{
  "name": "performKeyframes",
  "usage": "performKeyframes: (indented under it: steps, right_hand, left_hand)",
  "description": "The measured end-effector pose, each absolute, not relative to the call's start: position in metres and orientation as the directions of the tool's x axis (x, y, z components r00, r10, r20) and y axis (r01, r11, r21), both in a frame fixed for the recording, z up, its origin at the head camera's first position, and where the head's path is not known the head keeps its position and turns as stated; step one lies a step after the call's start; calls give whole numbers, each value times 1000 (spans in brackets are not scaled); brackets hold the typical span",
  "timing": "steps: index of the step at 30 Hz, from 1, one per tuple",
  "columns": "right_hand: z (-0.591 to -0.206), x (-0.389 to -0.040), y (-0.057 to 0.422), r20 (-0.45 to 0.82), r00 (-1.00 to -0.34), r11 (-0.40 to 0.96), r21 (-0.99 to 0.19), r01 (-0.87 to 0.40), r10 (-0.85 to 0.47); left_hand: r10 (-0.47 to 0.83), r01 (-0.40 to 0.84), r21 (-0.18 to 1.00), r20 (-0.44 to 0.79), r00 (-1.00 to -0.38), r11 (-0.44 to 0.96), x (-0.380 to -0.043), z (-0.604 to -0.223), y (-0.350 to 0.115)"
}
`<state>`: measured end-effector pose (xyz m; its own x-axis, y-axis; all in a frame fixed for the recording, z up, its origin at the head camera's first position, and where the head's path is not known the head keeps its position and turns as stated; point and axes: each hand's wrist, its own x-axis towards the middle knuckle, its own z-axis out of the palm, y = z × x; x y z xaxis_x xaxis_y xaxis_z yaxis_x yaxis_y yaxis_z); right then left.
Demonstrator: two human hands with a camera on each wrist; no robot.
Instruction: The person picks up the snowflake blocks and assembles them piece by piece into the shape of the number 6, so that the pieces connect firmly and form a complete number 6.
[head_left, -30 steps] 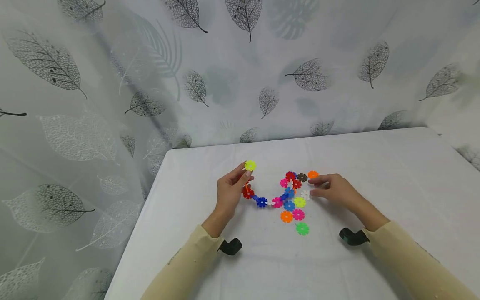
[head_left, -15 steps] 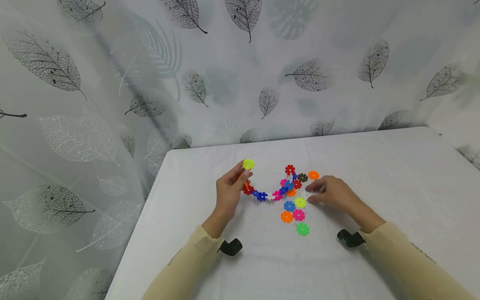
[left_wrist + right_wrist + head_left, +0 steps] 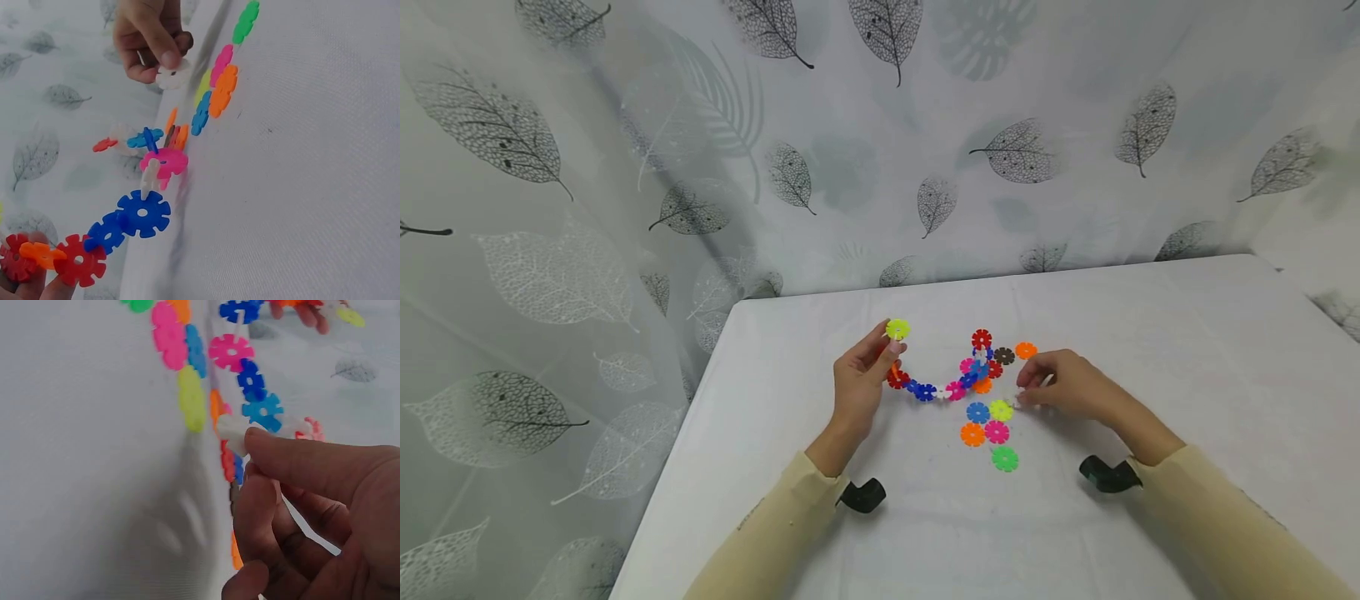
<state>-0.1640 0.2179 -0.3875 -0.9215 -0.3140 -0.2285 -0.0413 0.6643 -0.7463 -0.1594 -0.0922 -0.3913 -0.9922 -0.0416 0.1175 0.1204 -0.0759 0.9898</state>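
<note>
Two hands over a white table (image 3: 1150, 333), both working toward its back edge. Left hand (image 3: 856, 390), the one nearer the table's left edge: thumb and fingers closed on the left end of the chain (image 3: 925, 392), yellow disc (image 3: 897, 329) poking up past the fingertips. Chain sags away rightward from that grip (red, orange, blue, white, pink), then climbs to a red disc (image 3: 981, 339) at its far end. Five loose ones lie flat in front of that end: orange disc (image 3: 972, 434), light blue disc (image 3: 978, 412), pink disc (image 3: 997, 432), loose yellow (image 3: 1002, 410), and green disc (image 3: 1005, 458) farthest from the back edge. Brown disc (image 3: 1004, 356) sits nearer the back edge. Right hand (image 3: 1066, 385): thumb and index pinched together on one white disc (image 3: 172, 75), other fingers curled. Disc is held by its rim, most of it sticking out beyond the thumb tip, tilted, just beside loose yellow in head view. Can't tell if it touches the table.
</note>
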Motion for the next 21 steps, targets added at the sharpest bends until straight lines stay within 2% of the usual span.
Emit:
performKeyframes:
  steps: [5, 9, 15, 21]
  right_hand:
    - [-377, -163, 218, -215, -915, 587, -809, -29, -341]
    - [-368, -160, 209, -144, -922, 518, -853, -69, -360]
    - [-361, -156, 189, -45, -947, 413, -906, -95, -317]
    - [-361, -156, 173, -3, -958, 354, -929, -103, -286]
  left_hand:
    - [-31, 126, 988, 124, -992, -92, -159, -391, -90]
    - [-23, 127, 985, 125, -992, -114, -158, -391, -87]
    - [3, 156, 981, 157, -988, -116, -156, -391, -83]
    - [45, 212, 974, 216, -975, -83, -153, -393, -80]
